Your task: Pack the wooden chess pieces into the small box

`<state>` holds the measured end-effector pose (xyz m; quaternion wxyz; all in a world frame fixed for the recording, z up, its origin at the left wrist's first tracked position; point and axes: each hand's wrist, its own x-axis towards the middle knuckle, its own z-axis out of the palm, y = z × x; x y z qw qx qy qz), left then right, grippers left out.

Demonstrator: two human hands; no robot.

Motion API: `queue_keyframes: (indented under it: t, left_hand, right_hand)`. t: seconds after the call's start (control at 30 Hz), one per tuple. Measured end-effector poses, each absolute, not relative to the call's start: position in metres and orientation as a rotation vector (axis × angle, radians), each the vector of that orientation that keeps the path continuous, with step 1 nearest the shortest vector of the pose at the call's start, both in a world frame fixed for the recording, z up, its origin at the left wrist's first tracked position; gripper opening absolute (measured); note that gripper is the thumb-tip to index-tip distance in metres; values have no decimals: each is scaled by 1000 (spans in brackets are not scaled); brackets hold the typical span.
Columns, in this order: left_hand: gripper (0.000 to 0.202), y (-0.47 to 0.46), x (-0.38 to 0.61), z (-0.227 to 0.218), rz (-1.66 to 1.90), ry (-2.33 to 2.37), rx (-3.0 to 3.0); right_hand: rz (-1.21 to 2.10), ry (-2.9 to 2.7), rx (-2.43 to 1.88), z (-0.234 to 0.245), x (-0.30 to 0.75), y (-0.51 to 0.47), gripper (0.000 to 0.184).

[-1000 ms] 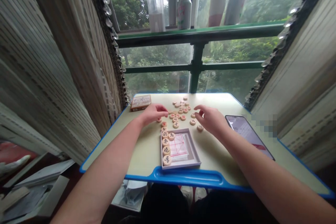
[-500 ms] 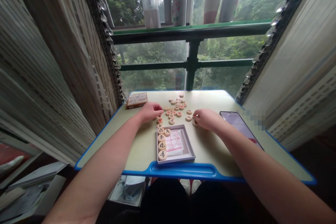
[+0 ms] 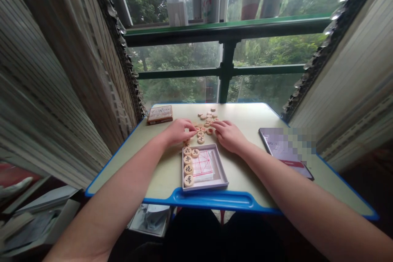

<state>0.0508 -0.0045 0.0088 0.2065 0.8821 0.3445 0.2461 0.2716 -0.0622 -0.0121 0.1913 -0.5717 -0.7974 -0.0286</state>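
Discs [image 3: 207, 124] crowd the far middle of the table [image 3: 251, 119], and from my remote seat I'm working both sides of them! Left hand [image 3: 180, 132]: thumb and fingertips nearly meeting at the cluster's left edge; whether they pinch a disc, I can't tell. Right hand [image 3: 229, 135]: fingers bent forward over the right edge, any grip hidden from me. Handling loose discs looks like my step; next calls for careful fingertips, beyond that near open box [image 3: 221, 168] with discs along its left wall.

One head-worn camera looks forward and down across the nearby table [image 3: 242, 180] toward the window [image 3: 181, 90].
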Motion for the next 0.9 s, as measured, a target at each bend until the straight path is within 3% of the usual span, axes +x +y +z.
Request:
queue_keyframes:
  t: [0.1, 0.17, 0.33, 0.7, 0.9]
  left_hand:
    - [23, -4, 52, 7, 609, 939, 2463]
    - [33, -5, 53, 5, 563, 921, 2494]
    - [50, -10, 57, 1, 505, 829, 2650]
    - [33, -11, 53, 6, 497, 946, 2653]
    - [43, -11, 55, 9, 717, 949, 2604]
  right_hand:
    - [10, -2282, -1617, -17, 267, -55, 49]
    - [63, -2303, -1621, -17, 266, -54, 51]
    - [-97, -2279, -1555, -13, 269, -60, 44]
    - [-141, -2279, -1567, -10, 273, -61, 24]
    - [-114, -2224, -1639, 0, 270, -67, 20]
